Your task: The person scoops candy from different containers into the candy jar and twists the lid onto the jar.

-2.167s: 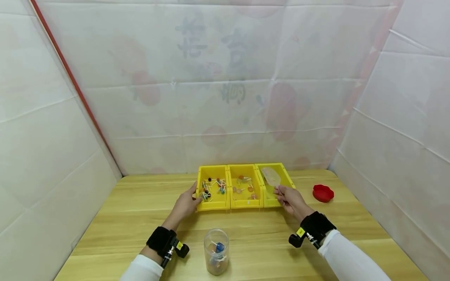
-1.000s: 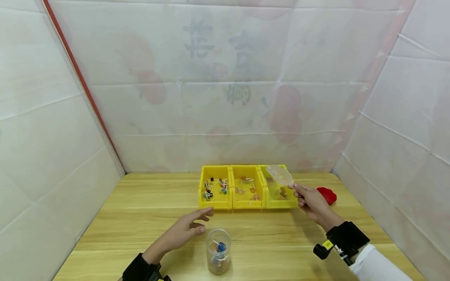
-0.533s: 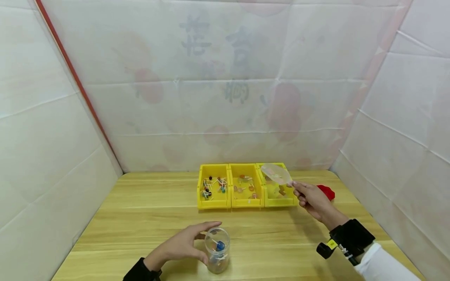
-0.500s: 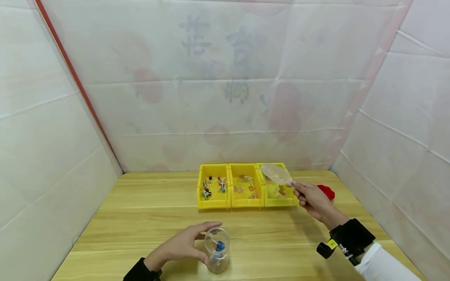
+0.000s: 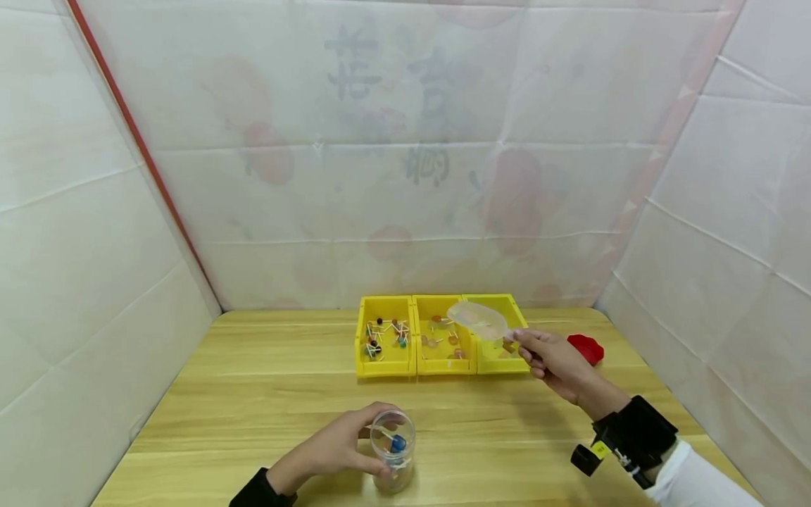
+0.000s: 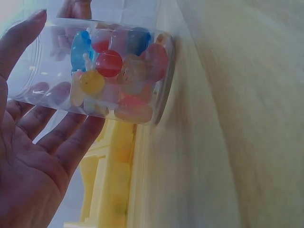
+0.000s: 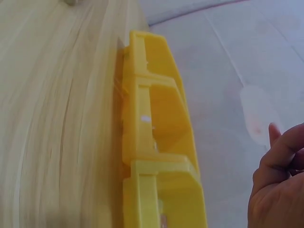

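Note:
My left hand (image 5: 348,442) grips a clear plastic jar (image 5: 394,473) standing upright near the table's front. Thumb and fingers lie on opposite sides of it. In the left wrist view, lollipops (image 6: 109,63) with red, blue and yellow heads fill the jar's lower part. My right hand (image 5: 557,362) pinches the handle of a translucent plastic scoop (image 5: 478,320), held above the middle and right yellow bins. In the right wrist view the scoop (image 7: 259,114) is pale, with a faint orange patch; whether it carries anything is unclear.
Three yellow bins stand side by side by the back wall: left bin (image 5: 388,367) and middle bin (image 5: 445,367) with several small lollipops, right bin (image 5: 516,310) with brownish pieces. A red scalloped dish (image 5: 586,348) lies right, partly behind my right hand. White sheets surround the wooden table (image 5: 266,380).
My left hand has left the left bin's side and come to hold the jar. My right hand lifted the scoop out of the right bin, drew right, then moved slightly left.

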Available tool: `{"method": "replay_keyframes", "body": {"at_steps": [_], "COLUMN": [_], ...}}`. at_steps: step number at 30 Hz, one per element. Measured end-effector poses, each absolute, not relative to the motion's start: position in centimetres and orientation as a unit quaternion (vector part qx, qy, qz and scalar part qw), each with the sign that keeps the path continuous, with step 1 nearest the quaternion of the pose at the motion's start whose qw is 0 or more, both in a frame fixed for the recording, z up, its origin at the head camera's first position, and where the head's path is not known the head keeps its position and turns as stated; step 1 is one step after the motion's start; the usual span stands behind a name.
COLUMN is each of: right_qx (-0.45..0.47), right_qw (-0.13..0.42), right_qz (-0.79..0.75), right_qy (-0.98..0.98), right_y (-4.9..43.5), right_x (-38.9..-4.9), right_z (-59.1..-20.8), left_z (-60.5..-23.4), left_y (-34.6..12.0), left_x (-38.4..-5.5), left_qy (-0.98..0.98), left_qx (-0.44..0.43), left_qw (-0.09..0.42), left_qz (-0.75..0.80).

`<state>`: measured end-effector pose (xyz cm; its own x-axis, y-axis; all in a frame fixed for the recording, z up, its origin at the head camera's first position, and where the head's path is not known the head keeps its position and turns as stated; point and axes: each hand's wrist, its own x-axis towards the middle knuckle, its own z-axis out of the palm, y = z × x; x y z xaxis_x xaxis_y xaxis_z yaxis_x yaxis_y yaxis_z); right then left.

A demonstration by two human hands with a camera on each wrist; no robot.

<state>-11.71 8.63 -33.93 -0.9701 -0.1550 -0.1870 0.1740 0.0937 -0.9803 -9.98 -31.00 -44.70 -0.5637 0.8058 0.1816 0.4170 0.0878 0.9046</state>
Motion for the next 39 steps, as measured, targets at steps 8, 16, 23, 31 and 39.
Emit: {"method": "replay_keyframes", "body": {"at_steps": [8, 16, 23, 31, 39], "right_qx": [-0.029, -0.064, -0.082, -0.147, -0.174], "right_qw": [0.14, 0.169, 0.208, 0.26, 0.304], "right_qz": [-0.663, -0.655, -0.649, -0.639, -0.624], "right_qy": [0.735, 0.733, 0.727, 0.709, 0.699], "right_y": [7.5, 6.5, 5.4, 4.1, 3.0], "right_x": [-10.9, -10.3, -9.4, -8.7, -8.1], "right_z": [-33.5, -33.0, -32.3, -32.5, -33.1], "left_z": [-44.6, -44.5, -44.6, -44.8, -44.7], "left_y": [-30.9, -30.9, -30.8, -30.9, -30.9], "left_x": [-9.8, -9.8, -9.8, -9.8, -9.6], "left_qy": [0.73, 0.73, 0.728, 0.725, 0.732], "left_qx": [0.426, 0.426, 0.427, 0.426, 0.421], "left_qw": [0.173, 0.176, 0.179, 0.186, 0.185], "left_qz": [0.505, 0.505, 0.505, 0.508, 0.502]}}
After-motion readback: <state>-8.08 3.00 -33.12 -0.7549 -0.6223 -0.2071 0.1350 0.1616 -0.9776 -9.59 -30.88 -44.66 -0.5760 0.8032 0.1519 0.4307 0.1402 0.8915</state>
